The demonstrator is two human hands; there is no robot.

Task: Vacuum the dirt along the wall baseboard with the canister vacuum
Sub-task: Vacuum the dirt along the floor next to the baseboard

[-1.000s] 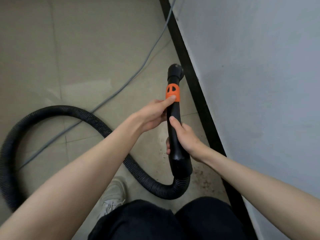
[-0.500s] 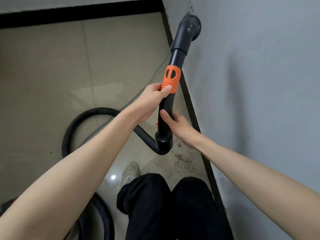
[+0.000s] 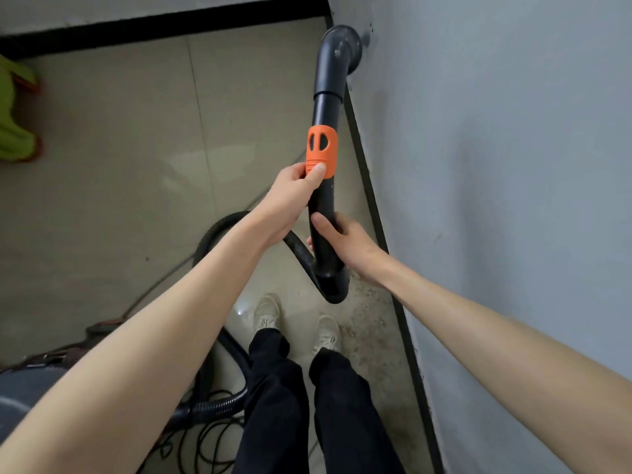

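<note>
Standing person's left hand (image 3: 294, 186) pinches the orange collar (image 3: 320, 152) on the vacuum wand (image 3: 325, 213); right hand (image 3: 345, 242) wraps the handle; nozzle (image 3: 338, 53) raised, so lower it to dirt (image 3: 372, 323) beside the floor's baseboard (image 3: 407, 340).

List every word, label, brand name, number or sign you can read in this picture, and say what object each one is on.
None: no readable text shows anywhere.
The orange collar on the vacuum wand has only slot-shaped cutouts, no letters.
The canister vacuum at the lower left shows no legible label.
The shoes carry no readable mark.
</note>
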